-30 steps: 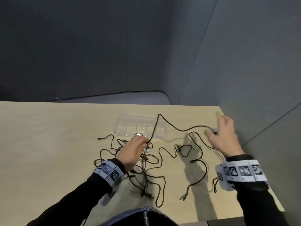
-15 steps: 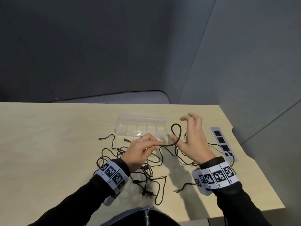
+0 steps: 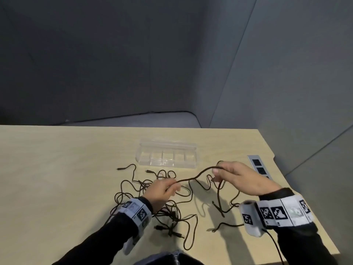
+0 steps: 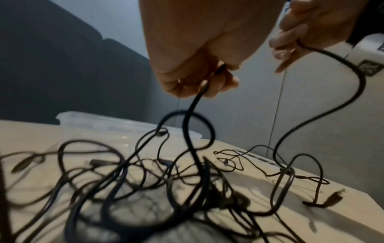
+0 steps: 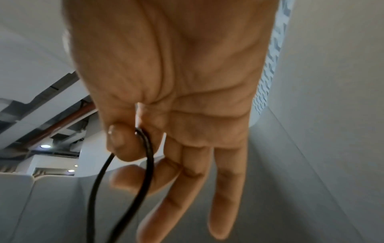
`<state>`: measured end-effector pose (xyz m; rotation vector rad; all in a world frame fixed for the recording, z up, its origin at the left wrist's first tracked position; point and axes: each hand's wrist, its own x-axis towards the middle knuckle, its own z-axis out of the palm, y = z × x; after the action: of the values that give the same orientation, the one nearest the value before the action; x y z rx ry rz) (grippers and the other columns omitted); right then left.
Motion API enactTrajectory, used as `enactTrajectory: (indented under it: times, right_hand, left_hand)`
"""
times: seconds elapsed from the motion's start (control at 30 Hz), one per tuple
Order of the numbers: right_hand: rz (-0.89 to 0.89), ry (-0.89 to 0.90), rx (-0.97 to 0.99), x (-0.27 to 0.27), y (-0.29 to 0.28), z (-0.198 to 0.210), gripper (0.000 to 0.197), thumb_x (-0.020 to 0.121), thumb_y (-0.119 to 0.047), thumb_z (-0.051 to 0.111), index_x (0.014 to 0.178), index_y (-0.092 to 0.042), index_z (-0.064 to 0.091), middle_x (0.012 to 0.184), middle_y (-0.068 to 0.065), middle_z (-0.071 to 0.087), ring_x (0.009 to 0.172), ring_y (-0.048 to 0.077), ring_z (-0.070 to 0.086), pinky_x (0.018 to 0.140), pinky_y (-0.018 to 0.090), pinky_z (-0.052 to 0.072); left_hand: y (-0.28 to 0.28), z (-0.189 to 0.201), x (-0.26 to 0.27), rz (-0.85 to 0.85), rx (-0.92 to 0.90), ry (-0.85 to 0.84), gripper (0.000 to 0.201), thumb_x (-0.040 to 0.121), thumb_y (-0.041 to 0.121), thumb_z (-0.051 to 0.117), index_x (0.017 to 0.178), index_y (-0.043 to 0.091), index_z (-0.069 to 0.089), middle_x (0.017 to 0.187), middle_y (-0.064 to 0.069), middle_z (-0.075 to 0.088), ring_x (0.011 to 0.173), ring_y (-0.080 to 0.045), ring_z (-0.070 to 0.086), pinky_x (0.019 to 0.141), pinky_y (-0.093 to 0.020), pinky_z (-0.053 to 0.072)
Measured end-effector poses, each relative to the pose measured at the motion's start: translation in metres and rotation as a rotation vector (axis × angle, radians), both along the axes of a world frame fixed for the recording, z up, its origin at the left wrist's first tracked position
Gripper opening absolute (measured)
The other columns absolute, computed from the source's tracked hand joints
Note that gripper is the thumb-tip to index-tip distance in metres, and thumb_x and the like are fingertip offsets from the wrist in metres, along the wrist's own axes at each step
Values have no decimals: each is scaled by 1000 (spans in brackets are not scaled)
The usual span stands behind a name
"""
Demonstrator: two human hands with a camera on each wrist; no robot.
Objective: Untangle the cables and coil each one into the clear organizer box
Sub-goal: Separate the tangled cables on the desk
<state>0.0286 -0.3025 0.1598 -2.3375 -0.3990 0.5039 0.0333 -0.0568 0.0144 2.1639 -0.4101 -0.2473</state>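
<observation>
Pale wood-grain table (image 3: 57, 169) with its right corner cut at an angle. Resting on it: a clear organizer box (image 3: 167, 156) near the far middle (lid open, divided into compartments); a tangle of dark cables (image 3: 168, 211) nearer the viewer, their plug ends scattered about; and a grey strip with black squares (image 3: 258, 166) set by the right edge.

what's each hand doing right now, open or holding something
Left hand: closed, gripping the black cable above the tangle.
Right hand: thumb and forefinger pinching the same cable further along, other fingers loose.
</observation>
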Motion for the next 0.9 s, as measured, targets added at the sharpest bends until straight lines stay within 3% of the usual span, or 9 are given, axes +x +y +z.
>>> enactTrajectory:
  times: [0.13,0.27,0.33,0.43,0.53,0.7,0.8,0.87,0.9]
  right_hand:
    - [-260,-170,121,5,-24,14,34,98,-27,43,77,-6,60,82,9,68,85,22,61,85,38,45]
    - [-675,-284,450,7,-62,24,35,100,-31,39,71,-13,51,61,0,58,71,24,62,68,38,47]
    - [-742,-335,401,10,-80,25,37,98,-34,41,70,-15,53,62,-2,60,71,23,59,68,37,45]
    - [-626,-327,167,13,-82,17,44,93,-43,46,66,-11,59,72,11,65,75,31,59,75,40,46]
    - [-420,-288,-89,9,-53,6,41,96,-36,46,67,-10,60,67,5,63,67,20,55,67,29,42]
    - [-145,-240,-36,4,-7,1,35,98,-34,37,69,-22,52,65,-4,55,61,5,49,63,18,38]
    - [-19,-224,-48,2,11,0,30,98,-37,37,79,-25,57,66,4,54,66,17,52,66,27,42]
    - [21,-221,-22,0,17,0,30,98,-37,39,84,-22,61,70,0,57,69,14,54,68,25,42]
    - [27,-224,3,0,18,-1,30,97,-39,40,84,-23,62,73,-5,59,72,9,55,70,22,42]
  left_hand:
    - [15,-27,-3,-60,280,90,31,88,47,29,66,33,45,73,7,60,73,-13,54,73,-31,40]
    - [34,-38,-5,-10,266,164,28,87,43,30,68,30,46,72,4,59,71,-14,54,78,-41,47]
    - [37,-36,-5,47,207,152,28,89,44,31,71,31,49,72,7,60,71,-12,54,77,-40,48]
    - [30,-20,0,35,290,56,21,95,43,37,90,36,55,84,14,60,80,-6,54,74,-27,43]
    - [16,2,8,-15,239,-24,38,90,48,37,117,29,57,106,15,60,94,-2,54,83,-25,45]
    - [-18,40,18,-103,106,-141,45,92,38,52,133,26,42,131,10,47,116,-1,46,99,-22,40]
    - [-38,55,16,-101,-43,-173,64,90,39,56,143,24,24,144,12,34,130,0,34,106,-24,34]
    - [-49,60,16,-110,-115,-158,65,90,33,56,144,24,21,139,18,38,129,3,36,106,-20,31]
    - [-53,62,15,-126,-140,-151,56,91,30,55,139,25,28,130,20,48,122,2,44,103,-20,35]
